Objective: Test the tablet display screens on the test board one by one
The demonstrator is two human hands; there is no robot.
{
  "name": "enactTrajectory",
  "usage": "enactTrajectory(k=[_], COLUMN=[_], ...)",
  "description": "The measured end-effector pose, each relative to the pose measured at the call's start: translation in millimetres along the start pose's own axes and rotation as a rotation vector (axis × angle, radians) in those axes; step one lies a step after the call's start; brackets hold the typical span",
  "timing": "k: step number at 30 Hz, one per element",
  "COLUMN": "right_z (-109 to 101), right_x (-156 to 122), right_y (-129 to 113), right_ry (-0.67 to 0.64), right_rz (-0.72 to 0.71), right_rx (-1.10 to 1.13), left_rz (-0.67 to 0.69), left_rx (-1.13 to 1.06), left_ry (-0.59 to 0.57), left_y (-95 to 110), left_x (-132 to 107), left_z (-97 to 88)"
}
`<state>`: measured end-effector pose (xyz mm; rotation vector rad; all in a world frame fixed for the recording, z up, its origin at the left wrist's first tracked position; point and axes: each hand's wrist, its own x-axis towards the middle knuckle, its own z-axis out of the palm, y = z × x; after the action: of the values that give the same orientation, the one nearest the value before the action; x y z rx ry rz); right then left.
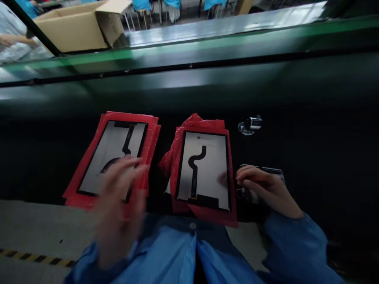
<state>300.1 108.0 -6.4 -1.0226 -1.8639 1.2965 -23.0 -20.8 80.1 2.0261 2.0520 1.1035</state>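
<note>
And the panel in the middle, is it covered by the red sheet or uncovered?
Uncovered: the panel shows its grey surface and black strip, with red sheet visible only around it.

Bench (pixel 314 157) before us: two panels side by side, gap between. Left panel (pixel 99 157) on left sheets (pixel 85 159); right panel (pixel 213 169) on right sheets (pixel 204 124), which reach past its edges. Our left hand (pixel 120 201) is over the left panel's near right part; contact unclear. Our right hand (pixel 266 187) is right of the right panel, above a flat item (pixel 275 171), partly hidden. Behind that hand, a small fitting (pixel 250 125). Rail (pixel 207 51) runs across behind everything on the bench. Beyond it, at left, a box (pixel 71 31); farther left, a co-worker's arm (pixel 14 40).
</note>
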Motion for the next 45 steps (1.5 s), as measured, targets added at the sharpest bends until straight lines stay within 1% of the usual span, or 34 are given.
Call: enactTrajectory(k=[1,2,3,4,5,6,7,9,11,13,17,19,21,24,25,26,29,30,31,32,34,36,38,40,41,42,43,45], right_z=[1.5,3.2,4.9,6.5,8.0,9.3,10.4,11.8,12.7,13.5,17.7,21.1,24.5,29.1,30.4,31.7,35.4,36.5,37.4,38.2,39.2,39.5,39.7,40.0,40.3,40.6,41.0,41.6], right_x=[1.1,2.5,4.0,5.4,6.6,7.6,8.3,9.1,9.2,9.2,9.4,9.9,10.4,9.8,9.1,8.3,6.1,5.7,5.5,5.6,6.3,7.4,8.5,9.5,9.9,10.3,10.6,11.1], right_y=[-2.0,-3.6,-4.6,-5.2,-5.3,-4.9,-4.3,-2.9,-2.2,-2.5,-5.2,-6.7,-8.0,-10.1,-11.1,-12.3,-16.6,-18.1,-19.5,-20.7,-22.8,-24.4,-25.4,-25.6,-25.4,-25.0,-24.4,-23.3], right_ry=[-0.006,-0.010,-0.017,-0.029,-0.042,-0.052,-0.057,-0.050,-0.008,0.036,0.111,0.142,0.162,0.140,0.118,0.096,0.065,0.064,0.065,0.062,0.040,0.010,-0.012,-0.005,0.014,0.038,0.063,0.101], right_rz=[-0.007,-0.015,-0.024,-0.030,-0.031,-0.028,-0.024,-0.022,-0.050,-0.072,-0.032,-0.022,-0.039,-0.047,-0.035,-0.017,0.031,0.038,0.042,0.045,0.064,0.087,0.100,0.094,0.087,0.080,0.074,0.068], right_rx=[-0.001,-0.006,-0.010,-0.010,-0.003,0.013,0.031,0.063,0.094,0.131,0.255,0.323,0.366,0.422,0.441,0.453,0.460,0.464,0.470,0.475,0.463,0.429,0.402,0.387,0.374,0.356,0.334,0.310], left_rz=[0.148,0.261,0.375,0.441,0.466,0.460,0.456,0.460,0.499,0.526,0.508,0.479,0.428,0.279,0.213,0.142,-0.063,-0.130,-0.200,-0.267,-0.378,-0.413,-0.355,-0.220,-0.146,-0.072,-0.011,0.066], left_rx=[-0.090,-0.137,-0.130,-0.061,0.010,0.063,0.113,0.177,0.192,0.175,0.101,-0.001,-0.176,-0.482,-0.563,-0.627,-0.803,-0.890,-0.993,-1.102,-1.259,-1.301,-1.256,-1.178,-1.144,-1.122,-1.106,-1.079], left_ry=[-0.095,-0.176,-0.233,-0.310,-0.390,-0.460,-0.515,-0.566,-0.562,-0.548,-0.564,-0.588,-0.615,-0.674,-0.666,-0.626,-0.399,-0.356,-0.356,-0.391,-0.504,-0.650,-0.875,-1.128,-1.217,-1.273,-1.293,-1.271], left_y=[8.1,12.1,12.2,9.4,4.5,-1.4,-7.5,-17.2,-21.7,-22.0,-17.2,-14.1,-10.5,-4.4,-2.3,-0.4,4.5,6.0,7.5,9.1,12.6,16.3,19.1,19.8,19.2,17.9,16.3,12.8], left_x=[4.5,11.0,18.3,25.3,31.0,34.7,36.3,34.0,28.4,23.6,21.3,21.1,18.9,11.0,7.8,4.8,0.3,0.9,2.5,5.1,12.3,20.9,29.5,36.5,39.0,40.8,41.8,42.0], left_z=[26.2,54.0,81.4,106.6,128.1,145.2,157.4,169.6,171.1,169.2,165.5,162.4,157.5,148.9,146.7,145.0,142.0,140.8,138.7,135.7,126.1,113.3,100.9,92.3,90.0,88.9,88.8,90.1])
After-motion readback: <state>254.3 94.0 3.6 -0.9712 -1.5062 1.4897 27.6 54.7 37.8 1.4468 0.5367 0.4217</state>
